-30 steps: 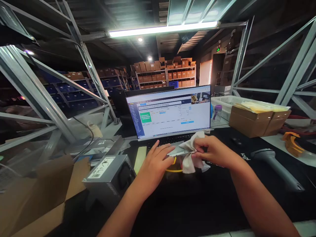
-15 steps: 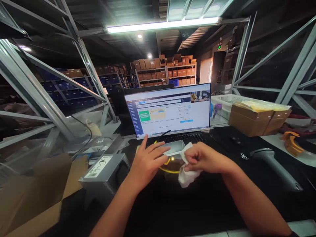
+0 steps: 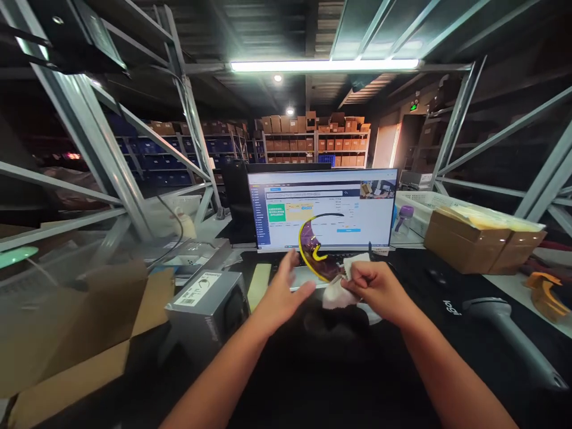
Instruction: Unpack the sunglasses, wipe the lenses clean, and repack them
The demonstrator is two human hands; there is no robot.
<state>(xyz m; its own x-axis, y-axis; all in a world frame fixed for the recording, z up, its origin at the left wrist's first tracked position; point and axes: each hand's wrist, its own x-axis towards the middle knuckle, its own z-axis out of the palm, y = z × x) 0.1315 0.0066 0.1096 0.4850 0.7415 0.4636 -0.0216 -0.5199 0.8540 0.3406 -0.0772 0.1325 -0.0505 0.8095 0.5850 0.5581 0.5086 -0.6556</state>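
Note:
My right hand (image 3: 374, 286) is closed on a white cloth (image 3: 336, 294) and, through it, on a pair of tinted glasses with a yellow frame (image 3: 316, 249), raised upright in front of the laptop (image 3: 322, 210). My left hand (image 3: 283, 292) hovers just left of the glasses with its fingers spread and nothing in them. Both hands are above a black desk mat (image 3: 348, 363). The glasses' dark temple arm arcs across the lit screen.
A grey box with a label (image 3: 206, 313) and an open cardboard carton (image 3: 71, 333) stand at the left. A barcode scanner (image 3: 509, 333) lies at the right, with brown cartons (image 3: 480, 241) and a white basket (image 3: 417, 205) behind it. Metal racking frames both sides.
My right hand has lifted the glasses with the cloth from low over the mat up in front of the screen. My left hand has let go and opened. The camera tilted slightly.

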